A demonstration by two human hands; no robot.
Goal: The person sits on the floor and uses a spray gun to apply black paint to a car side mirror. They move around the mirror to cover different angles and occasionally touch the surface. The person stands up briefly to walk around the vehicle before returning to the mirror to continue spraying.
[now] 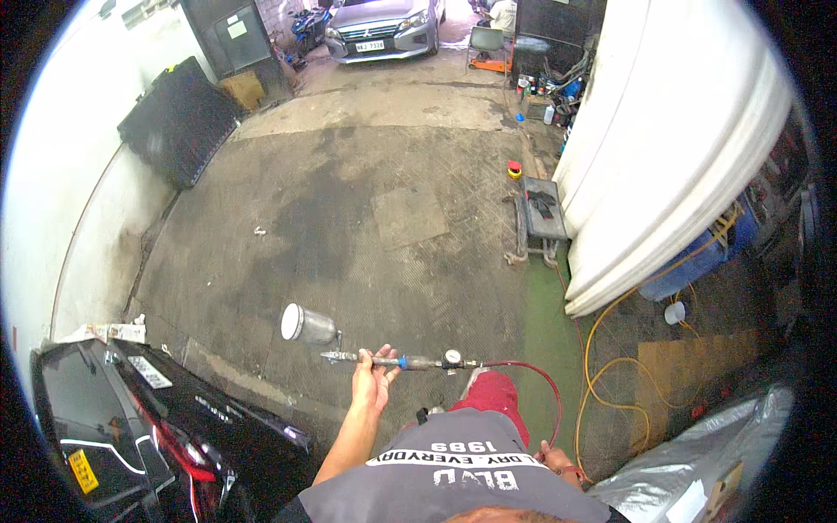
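My left hand (373, 382) is closed around the handle of a spray gun (343, 356), held out in front of my body. On the gun sits a silver paint cup (317, 328) with a pale round end, tilted to the left. Behind the handle, a round pressure gauge (452, 356) joins the air line. A dark red air hose (539, 370) curves from there down toward my right hand (561, 460). That hand is low at my right side, its fingers bent round the hose and partly hidden by my shirt.
A black car panel with a red tail light (193, 464) stands close at lower left. White sheeting (671, 139) hangs at right, near a small wheeled stool (542, 209). A yellow hose (595, 349) loops over the floor. A silver car (384, 30) is parked far ahead.
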